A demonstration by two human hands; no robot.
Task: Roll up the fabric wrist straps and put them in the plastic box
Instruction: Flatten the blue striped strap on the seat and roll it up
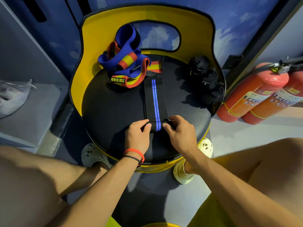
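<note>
A black wrist strap with a blue centre stripe (155, 99) lies flat on the round black seat (114, 112), running away from me. Its near end is rolled into a short tube. My left hand (137, 135) pinches the left end of that roll, and my right hand (179, 133) pinches the right end. A tangle of blue, red and yellow straps (126, 63) lies at the back left of the seat. Several rolled black straps (208, 82) sit at the back right. No plastic box is in view.
The seat has a yellow curved backrest (91, 38) around its far side. Two red fire extinguishers (255, 94) stand on the floor to the right. A grey bag (11, 97) lies on a ledge to the left. My knees and white shoes (93, 154) flank the chair.
</note>
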